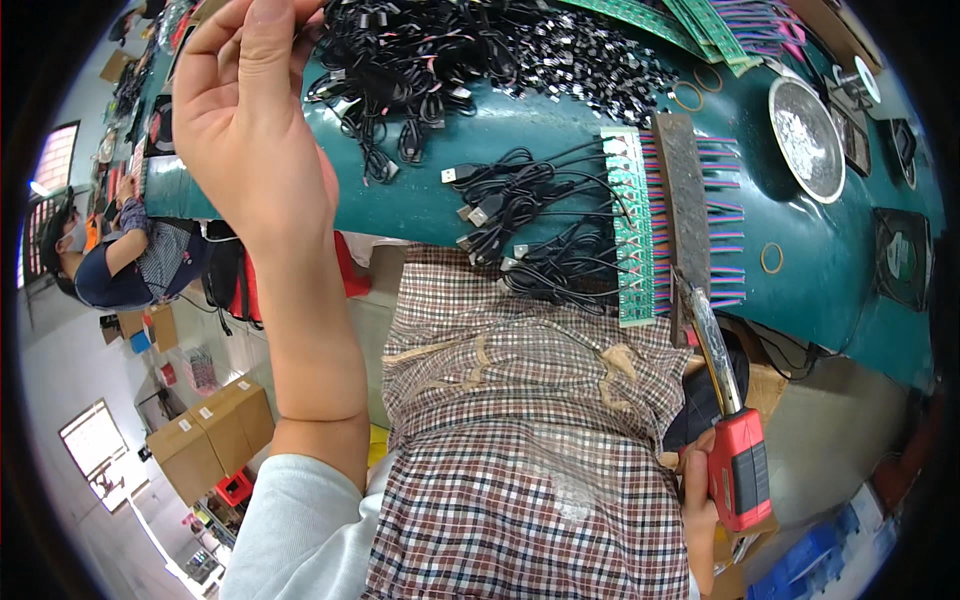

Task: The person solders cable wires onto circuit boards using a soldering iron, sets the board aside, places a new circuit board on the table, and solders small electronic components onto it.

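Gripping a soldering iron (738, 470) at lower right, the right hand (697, 485) is wrapping its fingers about the red-and-black handle.
The iron's tip is pointing up to a dark bar (686, 190) right of centre, contact unclear; a green board (630, 295) is lying just left of it, black cables (520, 205) trailing leftward. At upper left, the left hand (255, 130) is bending its fingers, the top edge cutting them off; whether they are pinching anything, I cannot tell. White labels (205, 412) are showing on boxes (225, 440) at left, too small to read.
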`<state>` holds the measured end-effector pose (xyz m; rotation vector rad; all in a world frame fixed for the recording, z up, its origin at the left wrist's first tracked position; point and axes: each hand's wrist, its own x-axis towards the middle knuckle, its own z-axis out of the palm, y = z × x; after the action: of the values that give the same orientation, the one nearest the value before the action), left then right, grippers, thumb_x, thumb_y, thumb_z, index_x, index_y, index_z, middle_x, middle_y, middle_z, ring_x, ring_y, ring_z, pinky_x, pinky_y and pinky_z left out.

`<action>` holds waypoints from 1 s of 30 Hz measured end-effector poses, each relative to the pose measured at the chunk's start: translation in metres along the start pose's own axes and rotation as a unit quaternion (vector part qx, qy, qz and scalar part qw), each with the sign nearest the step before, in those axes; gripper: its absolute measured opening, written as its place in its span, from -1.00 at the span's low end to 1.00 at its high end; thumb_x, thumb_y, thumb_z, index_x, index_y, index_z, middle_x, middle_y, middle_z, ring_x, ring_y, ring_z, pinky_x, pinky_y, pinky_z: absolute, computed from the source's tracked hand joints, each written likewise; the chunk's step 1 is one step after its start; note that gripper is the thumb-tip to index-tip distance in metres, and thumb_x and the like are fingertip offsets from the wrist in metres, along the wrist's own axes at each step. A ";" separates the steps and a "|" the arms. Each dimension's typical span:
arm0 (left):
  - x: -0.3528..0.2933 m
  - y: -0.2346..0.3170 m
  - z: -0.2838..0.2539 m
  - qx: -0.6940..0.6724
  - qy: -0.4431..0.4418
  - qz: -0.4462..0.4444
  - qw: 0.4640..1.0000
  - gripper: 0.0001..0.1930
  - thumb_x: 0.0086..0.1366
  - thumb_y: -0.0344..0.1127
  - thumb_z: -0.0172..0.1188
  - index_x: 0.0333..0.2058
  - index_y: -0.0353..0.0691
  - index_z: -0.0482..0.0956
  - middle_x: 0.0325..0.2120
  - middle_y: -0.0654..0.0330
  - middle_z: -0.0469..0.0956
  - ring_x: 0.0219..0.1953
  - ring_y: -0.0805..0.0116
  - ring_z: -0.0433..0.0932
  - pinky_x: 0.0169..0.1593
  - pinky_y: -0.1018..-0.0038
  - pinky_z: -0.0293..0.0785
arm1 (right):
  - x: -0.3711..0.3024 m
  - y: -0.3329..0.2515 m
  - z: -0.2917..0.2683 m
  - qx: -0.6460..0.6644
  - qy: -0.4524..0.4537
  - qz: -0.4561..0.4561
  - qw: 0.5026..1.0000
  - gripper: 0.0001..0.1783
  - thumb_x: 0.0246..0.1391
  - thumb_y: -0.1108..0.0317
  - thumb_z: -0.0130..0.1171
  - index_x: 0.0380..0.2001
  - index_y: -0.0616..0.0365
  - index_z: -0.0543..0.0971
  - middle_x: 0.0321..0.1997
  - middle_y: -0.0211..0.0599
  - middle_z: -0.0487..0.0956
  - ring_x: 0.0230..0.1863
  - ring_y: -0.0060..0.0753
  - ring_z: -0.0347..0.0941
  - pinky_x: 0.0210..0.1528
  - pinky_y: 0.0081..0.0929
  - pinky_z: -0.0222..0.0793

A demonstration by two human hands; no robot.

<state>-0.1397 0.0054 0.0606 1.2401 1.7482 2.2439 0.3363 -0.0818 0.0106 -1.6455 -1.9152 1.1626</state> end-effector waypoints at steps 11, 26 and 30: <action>-0.151 0.047 0.055 0.210 -0.448 -0.151 0.856 -0.93 0.20 -0.45 0.39 -0.38 -0.22 0.66 -0.43 0.26 0.56 -0.47 0.51 0.53 -0.49 0.57 0.43 | -0.001 -0.010 0.003 0.022 0.027 -0.032 0.999 -0.81 -0.03 0.42 0.36 -0.36 0.27 0.59 -0.38 -0.10 0.58 -0.40 -0.02 0.52 -0.28 -0.26 0.47; -0.169 0.032 0.072 0.288 -0.407 -0.065 0.864 -0.88 0.08 -0.43 0.40 -0.47 -0.19 0.60 -0.50 0.25 0.53 -0.61 0.36 0.48 -0.50 0.41 0.41 | 0.024 -0.022 0.011 0.039 -0.013 -0.129 0.991 -0.70 -0.29 0.63 0.38 -0.36 0.32 0.58 -0.44 -0.13 0.54 -0.48 -0.17 0.47 -0.41 -0.39 0.39; -0.169 0.032 0.073 0.293 -0.403 -0.059 0.865 -0.88 0.07 -0.43 0.39 -0.48 -0.20 0.59 -0.50 0.21 0.54 -0.53 0.24 0.56 -0.45 0.35 0.46 | 0.028 -0.027 0.011 0.039 -0.017 -0.145 0.989 -0.72 -0.27 0.63 0.38 -0.38 0.32 0.57 -0.45 -0.14 0.53 -0.48 -0.19 0.46 -0.43 -0.40 0.37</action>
<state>0.0330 -0.0285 -0.0035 1.7322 2.0332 0.8479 0.3038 -0.0594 0.0178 -1.2631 -2.0206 1.1351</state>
